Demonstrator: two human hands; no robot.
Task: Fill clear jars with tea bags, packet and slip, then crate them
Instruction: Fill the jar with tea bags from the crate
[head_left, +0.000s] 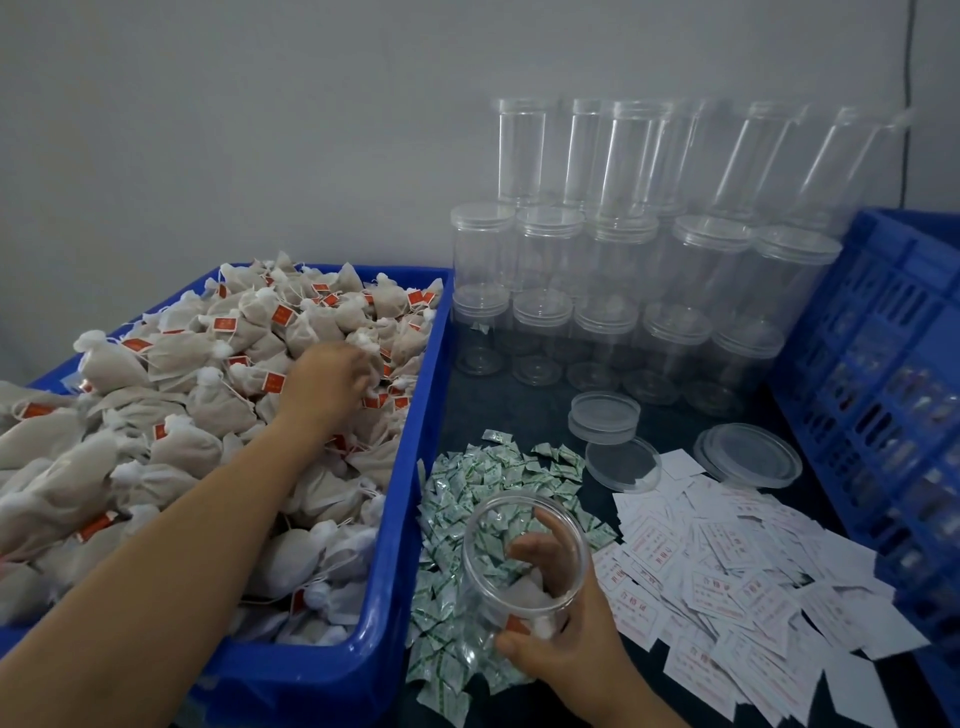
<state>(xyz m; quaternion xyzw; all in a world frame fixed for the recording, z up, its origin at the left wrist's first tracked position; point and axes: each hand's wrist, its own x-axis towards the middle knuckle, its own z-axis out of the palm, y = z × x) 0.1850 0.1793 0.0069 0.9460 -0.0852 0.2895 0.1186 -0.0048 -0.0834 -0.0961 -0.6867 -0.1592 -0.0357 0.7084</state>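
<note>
A blue bin (395, 613) on the left is heaped with beige tea bags (208, 410) carrying red tags. My left hand (324, 384) reaches into the heap, fingers curled down among the bags; blur hides whether it holds one. My right hand (563, 629) grips an open clear jar (498, 525), tilted toward the bin, with a tea bag or two inside. The jar hovers over a pile of green-and-white packets (478, 478). White slips (727, 577) with red print lie spread to the right.
Empty lidded clear jars (613, 291) are stacked in rows against the back wall. Loose clear lids (605, 415) lie on the dark table. A blue slatted crate (883, 374) stands at the right edge with jars inside.
</note>
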